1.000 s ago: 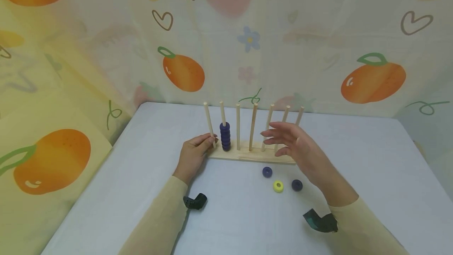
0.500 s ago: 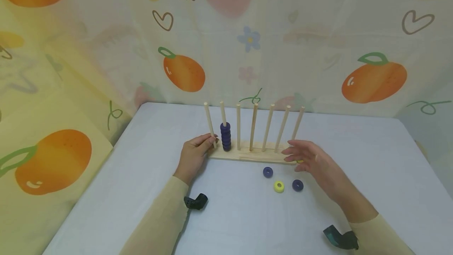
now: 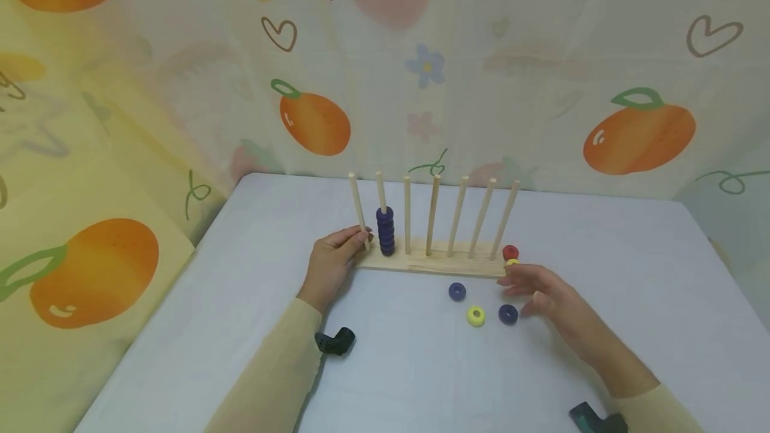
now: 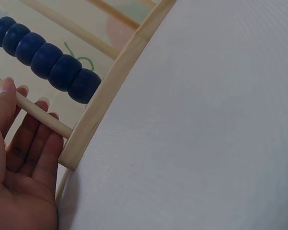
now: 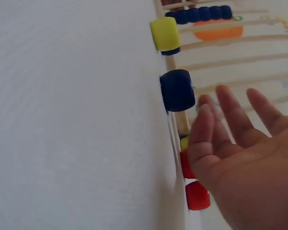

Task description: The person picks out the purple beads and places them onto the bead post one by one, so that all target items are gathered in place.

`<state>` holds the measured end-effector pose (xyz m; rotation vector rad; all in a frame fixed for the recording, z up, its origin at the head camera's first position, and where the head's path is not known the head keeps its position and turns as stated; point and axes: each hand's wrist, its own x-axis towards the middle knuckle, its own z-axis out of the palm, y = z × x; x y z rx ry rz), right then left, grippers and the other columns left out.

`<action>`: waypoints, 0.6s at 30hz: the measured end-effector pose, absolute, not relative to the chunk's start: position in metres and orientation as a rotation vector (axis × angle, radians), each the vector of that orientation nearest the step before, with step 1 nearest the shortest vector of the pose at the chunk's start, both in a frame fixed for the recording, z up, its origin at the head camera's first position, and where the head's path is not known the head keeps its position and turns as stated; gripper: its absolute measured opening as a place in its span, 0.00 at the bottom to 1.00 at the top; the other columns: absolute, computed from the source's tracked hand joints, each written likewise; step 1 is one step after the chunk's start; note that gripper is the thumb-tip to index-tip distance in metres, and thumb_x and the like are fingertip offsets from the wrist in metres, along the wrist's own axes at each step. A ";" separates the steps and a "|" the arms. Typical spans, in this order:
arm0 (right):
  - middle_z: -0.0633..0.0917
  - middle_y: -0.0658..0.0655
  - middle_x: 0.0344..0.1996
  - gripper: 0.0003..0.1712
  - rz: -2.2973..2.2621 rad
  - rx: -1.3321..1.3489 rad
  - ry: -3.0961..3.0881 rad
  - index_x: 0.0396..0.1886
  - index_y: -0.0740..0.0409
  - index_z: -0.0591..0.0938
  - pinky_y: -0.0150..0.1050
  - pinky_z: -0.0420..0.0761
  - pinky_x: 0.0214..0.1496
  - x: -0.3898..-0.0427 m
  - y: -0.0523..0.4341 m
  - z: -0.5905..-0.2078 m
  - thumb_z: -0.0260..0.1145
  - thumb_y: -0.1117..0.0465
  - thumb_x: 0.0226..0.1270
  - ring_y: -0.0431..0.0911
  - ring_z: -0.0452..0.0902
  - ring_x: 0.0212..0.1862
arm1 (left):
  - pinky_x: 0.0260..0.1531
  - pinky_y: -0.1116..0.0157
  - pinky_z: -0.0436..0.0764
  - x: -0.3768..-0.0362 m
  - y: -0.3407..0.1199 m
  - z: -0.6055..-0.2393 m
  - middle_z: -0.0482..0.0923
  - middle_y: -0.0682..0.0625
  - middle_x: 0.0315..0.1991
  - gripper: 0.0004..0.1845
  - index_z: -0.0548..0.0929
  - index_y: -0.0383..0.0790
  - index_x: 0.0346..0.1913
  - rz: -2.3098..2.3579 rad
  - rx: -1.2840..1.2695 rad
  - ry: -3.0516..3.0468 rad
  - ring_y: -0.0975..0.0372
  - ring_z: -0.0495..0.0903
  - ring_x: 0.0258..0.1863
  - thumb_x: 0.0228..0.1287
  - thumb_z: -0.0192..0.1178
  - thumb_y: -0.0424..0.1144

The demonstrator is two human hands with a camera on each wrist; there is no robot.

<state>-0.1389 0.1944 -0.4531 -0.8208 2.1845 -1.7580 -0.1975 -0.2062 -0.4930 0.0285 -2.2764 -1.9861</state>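
Note:
A wooden peg rack (image 3: 433, 264) stands on the white table, with several upright pegs along its base. On its second peg from the left sits a stack of dark blue beads (image 3: 386, 231). My left hand (image 3: 333, 256) grips the leftmost peg (image 4: 41, 114) low down, thumb on one side and fingers on the other. Beyond the rack's right end, my right hand (image 3: 550, 296) hovers with relaxed, slightly bent fingers and holds nothing. Its thumb is close beside a loose blue bead (image 3: 508, 314); the right wrist view shows this blue bead (image 5: 177, 91) in front of the fingertips.
Another blue bead (image 3: 457, 291) and a yellow bead (image 3: 476, 316) lie in front of the rack. By its right end are a red bead (image 3: 510, 252) and a partly covered yellow one. The right wrist view shows a second red bead (image 5: 197, 195). A patterned cloth (image 3: 373, 79) hangs behind.
My right hand has moved right and toward me, from in front of the right-hand pegs to beside the loose blue bead, uncovering red and yellow beads. My left hand stays on its peg.

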 end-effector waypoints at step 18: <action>0.81 0.51 0.50 0.29 -1.593 -0.548 2.343 0.58 0.54 0.75 0.37 0.80 0.43 -0.133 0.198 -0.484 0.74 0.59 0.57 0.46 0.77 0.49 | 0.50 0.61 0.76 -0.198 -0.208 -0.494 0.84 0.55 0.44 0.18 0.87 0.51 0.46 -1.942 0.035 -2.299 0.62 0.79 0.49 0.60 0.63 0.58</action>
